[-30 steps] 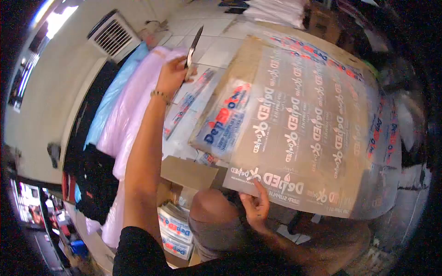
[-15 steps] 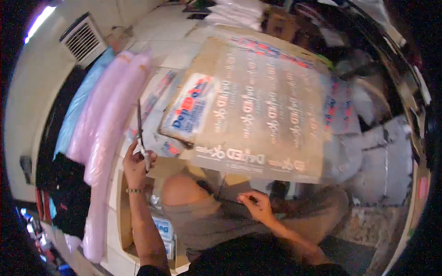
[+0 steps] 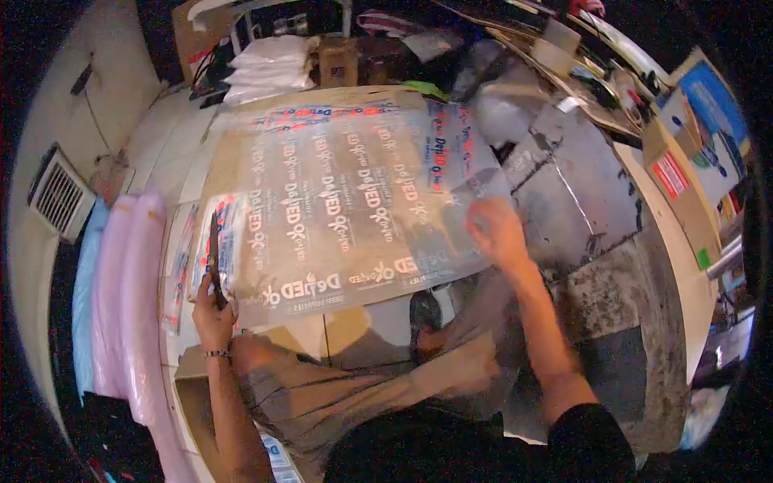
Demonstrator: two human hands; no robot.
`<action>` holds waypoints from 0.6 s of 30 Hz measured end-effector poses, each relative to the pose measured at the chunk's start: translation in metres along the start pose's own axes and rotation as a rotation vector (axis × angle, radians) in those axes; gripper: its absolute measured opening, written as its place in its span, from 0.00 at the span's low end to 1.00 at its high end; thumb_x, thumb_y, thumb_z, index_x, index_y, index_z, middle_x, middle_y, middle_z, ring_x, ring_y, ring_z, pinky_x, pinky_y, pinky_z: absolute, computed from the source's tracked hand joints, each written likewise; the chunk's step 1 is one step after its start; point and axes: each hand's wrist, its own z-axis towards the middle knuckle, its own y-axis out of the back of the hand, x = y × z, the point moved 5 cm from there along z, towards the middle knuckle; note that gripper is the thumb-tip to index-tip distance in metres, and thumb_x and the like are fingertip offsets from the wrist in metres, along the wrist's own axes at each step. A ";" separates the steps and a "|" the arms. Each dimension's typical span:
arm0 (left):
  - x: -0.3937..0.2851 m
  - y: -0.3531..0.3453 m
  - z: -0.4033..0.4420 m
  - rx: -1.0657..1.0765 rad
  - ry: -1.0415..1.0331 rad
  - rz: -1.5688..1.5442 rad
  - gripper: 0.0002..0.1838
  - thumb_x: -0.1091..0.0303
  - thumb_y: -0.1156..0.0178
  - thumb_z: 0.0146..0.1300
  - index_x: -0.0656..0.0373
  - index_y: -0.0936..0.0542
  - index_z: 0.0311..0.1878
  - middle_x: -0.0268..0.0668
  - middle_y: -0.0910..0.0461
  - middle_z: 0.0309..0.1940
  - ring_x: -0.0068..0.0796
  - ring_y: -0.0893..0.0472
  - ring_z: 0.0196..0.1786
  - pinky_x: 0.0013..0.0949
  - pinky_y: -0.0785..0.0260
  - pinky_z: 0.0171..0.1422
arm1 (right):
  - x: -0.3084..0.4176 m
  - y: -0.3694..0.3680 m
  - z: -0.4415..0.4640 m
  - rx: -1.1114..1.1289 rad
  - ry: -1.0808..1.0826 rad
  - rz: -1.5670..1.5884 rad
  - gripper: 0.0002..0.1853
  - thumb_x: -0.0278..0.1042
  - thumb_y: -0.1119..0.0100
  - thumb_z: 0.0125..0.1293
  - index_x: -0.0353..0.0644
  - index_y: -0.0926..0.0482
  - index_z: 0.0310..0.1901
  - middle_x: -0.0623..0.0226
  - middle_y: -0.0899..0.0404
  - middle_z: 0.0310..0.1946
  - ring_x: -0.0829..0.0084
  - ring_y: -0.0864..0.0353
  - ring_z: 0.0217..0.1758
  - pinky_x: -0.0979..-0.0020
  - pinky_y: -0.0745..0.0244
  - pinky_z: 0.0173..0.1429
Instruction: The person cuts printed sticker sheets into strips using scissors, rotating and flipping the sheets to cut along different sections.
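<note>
Scissors with dark blades pointing up are in my left hand, whose fingers wrap round the handles at the left edge of the printed plastic sheet. The see-through sheet with white, red and blue lettering lies over brown cardboard. My right hand is over the sheet's right side, blurred, with its fingers bent; whether it touches or holds the plastic is unclear. A printed pack shows at the left of the cardboard, beside the blades.
Pink rolls and a blue roll stretch along the left. An open box is by my left forearm. White stacked packs lie at the back. Another carton stands at the right.
The view has turned right. My left hand has brought the scissors from beyond the sheet to its left edge. My right hand has moved from the near edge to the sheet's right side.
</note>
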 end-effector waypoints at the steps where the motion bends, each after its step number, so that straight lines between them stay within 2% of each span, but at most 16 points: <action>1: 0.002 -0.004 -0.001 -0.019 -0.018 0.009 0.35 0.80 0.42 0.48 0.62 0.30 0.65 0.42 0.22 0.20 0.31 0.22 0.23 0.32 0.30 0.30 | -0.014 0.004 0.007 -0.038 -0.013 -0.120 0.16 0.32 0.31 0.53 0.41 0.20 0.44 0.55 0.22 0.48 0.52 0.24 0.52 0.59 0.27 0.55; 3: 0.003 -0.002 -0.003 -0.067 -0.043 0.037 0.35 0.80 0.42 0.47 0.61 0.29 0.65 0.44 0.20 0.21 0.36 0.20 0.24 0.35 0.28 0.31 | -0.031 0.006 0.031 0.073 -0.103 -0.253 0.26 0.34 0.28 0.47 0.43 0.22 0.51 0.51 0.29 0.58 0.48 0.30 0.59 0.55 0.32 0.62; 6: -0.008 -0.005 0.000 -0.084 -0.070 0.188 0.34 0.78 0.39 0.47 0.58 0.27 0.63 0.45 0.18 0.24 0.42 0.17 0.27 0.41 0.26 0.34 | -0.062 -0.016 0.057 0.047 0.015 -0.474 0.36 0.36 0.26 0.42 0.45 0.25 0.58 0.50 0.33 0.62 0.46 0.34 0.64 0.48 0.37 0.64; 8: 0.009 -0.015 0.004 -0.101 -0.109 0.194 0.33 0.78 0.37 0.46 0.56 0.26 0.61 0.46 0.17 0.26 0.44 0.16 0.30 0.43 0.25 0.35 | -0.079 -0.035 0.069 0.245 -0.068 -0.682 0.41 0.37 0.25 0.41 0.46 0.28 0.62 0.51 0.35 0.65 0.46 0.37 0.67 0.45 0.40 0.66; 9: 0.014 -0.018 0.005 -0.092 -0.059 0.185 0.33 0.78 0.36 0.46 0.56 0.25 0.61 0.45 0.17 0.26 0.44 0.16 0.30 0.43 0.25 0.35 | -0.087 -0.047 0.076 0.344 -0.104 -0.781 0.43 0.38 0.25 0.40 0.46 0.29 0.64 0.51 0.36 0.66 0.46 0.39 0.69 0.43 0.41 0.67; 12: 0.002 -0.020 0.005 -0.066 0.056 0.161 0.32 0.77 0.35 0.47 0.53 0.25 0.60 0.40 0.19 0.23 0.41 0.17 0.28 0.42 0.26 0.35 | -0.123 -0.080 0.089 0.332 -0.120 -0.961 0.35 0.38 0.29 0.45 0.48 0.26 0.60 0.51 0.31 0.63 0.44 0.36 0.68 0.40 0.39 0.66; 15: -0.014 -0.024 0.002 -0.101 -0.022 0.210 0.33 0.77 0.34 0.46 0.52 0.27 0.60 0.37 0.20 0.21 0.39 0.18 0.26 0.41 0.27 0.33 | -0.158 -0.097 0.101 0.398 -0.354 -0.805 0.24 0.37 0.36 0.53 0.49 0.22 0.55 0.50 0.22 0.54 0.49 0.25 0.61 0.44 0.31 0.62; 18: -0.005 -0.028 0.004 -0.119 0.026 0.179 0.35 0.78 0.34 0.46 0.51 0.28 0.61 0.35 0.22 0.20 0.36 0.19 0.25 0.40 0.27 0.33 | -0.162 -0.090 0.107 0.556 -0.365 -0.693 0.17 0.36 0.42 0.59 0.48 0.20 0.51 0.49 0.17 0.43 0.54 0.17 0.50 0.51 0.24 0.53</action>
